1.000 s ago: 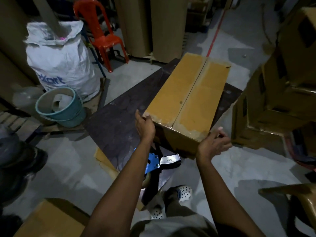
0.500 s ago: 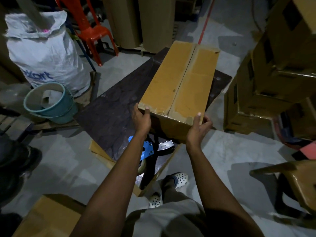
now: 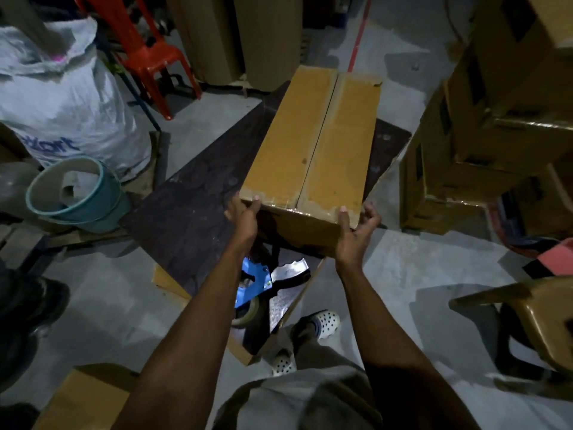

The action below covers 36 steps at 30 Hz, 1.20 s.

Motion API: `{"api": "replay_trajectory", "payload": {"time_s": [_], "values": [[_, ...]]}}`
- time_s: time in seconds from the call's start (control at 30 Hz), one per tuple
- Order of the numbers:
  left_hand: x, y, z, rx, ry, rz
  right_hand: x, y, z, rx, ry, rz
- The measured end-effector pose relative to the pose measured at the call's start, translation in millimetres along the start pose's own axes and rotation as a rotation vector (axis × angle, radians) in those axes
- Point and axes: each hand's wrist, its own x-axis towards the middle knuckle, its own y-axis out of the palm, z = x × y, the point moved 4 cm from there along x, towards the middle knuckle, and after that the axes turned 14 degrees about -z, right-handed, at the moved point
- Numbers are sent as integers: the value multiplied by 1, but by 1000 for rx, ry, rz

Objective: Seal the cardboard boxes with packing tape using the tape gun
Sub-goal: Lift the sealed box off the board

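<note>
— When we count what lies before us, what do we get?

— We count one box (image 3: 313, 141) between our two hands, one tape gun (image 3: 257, 280), one more carton (image 3: 83, 398) near left, and a stack of cartons (image 3: 496, 119) on the right whose number we cannot tell. We also see one white sack (image 3: 62, 100), one teal bucket (image 3: 83, 197), one red chair (image 3: 148, 51), one brown chair (image 3: 527, 308) and our two shoes (image 3: 325, 319).

— And what are we standing on?

— We stand on a grey concrete floor (image 3: 418, 274) with a red line (image 3: 359, 32) running far off. A dark board (image 3: 186, 212) lies on it, and tall cardboard rolls (image 3: 235, 35) stand at the far side. The room is dim.

— Where does the box sit in our grip?

— It stretches away from us over the board, its top flaps closed along a middle seam. Our left hand (image 3: 243, 217) clasps the near left corner, thumb on top, fingers curled round the side. Our right hand (image 3: 356, 231) clasps the near right corner, thumb on the top edge, palm on the near face, fingers bent round the corner. We cannot tell whether the far end rests on the board.

— And the tape gun?

— It lies on the near end of the board, below the box and between our forearms, untouched.
</note>
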Motion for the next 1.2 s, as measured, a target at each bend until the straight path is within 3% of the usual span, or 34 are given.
{"api": "replay_trajectory", "payload": {"time_s": [0.1,0.2,0.33,0.6,0.67,0.73,0.77,0.83,0.9,0.97,1.2], "values": [[17,-9,-4,-158,-54,-48,-10,-16,4,-24,3,-145],[13,-4,-20,-148,-9,-18,-18,-15,14,-58,-59,-127],[-9,13,-24,34,104,34,-15,1,16,-123,-187,56],[-18,12,-28,-33,120,-16,-11,-2,16,-98,-121,251],[-21,10,-27,-52,132,-8,-10,-4,15,-157,-152,300],[-19,11,-26,97,130,-17,-7,-6,17,-305,-215,308],[-19,12,-28,257,200,-39,-6,-8,21,-431,-300,260],[-24,15,-37,507,506,-75,-10,-6,37,-664,-579,147],[-39,24,-47,568,816,38,-21,6,53,-710,-775,238],[-57,35,-45,603,980,187,-33,22,53,-726,-840,423],[-55,44,-57,778,994,232,-29,38,56,-810,-831,537]]}}
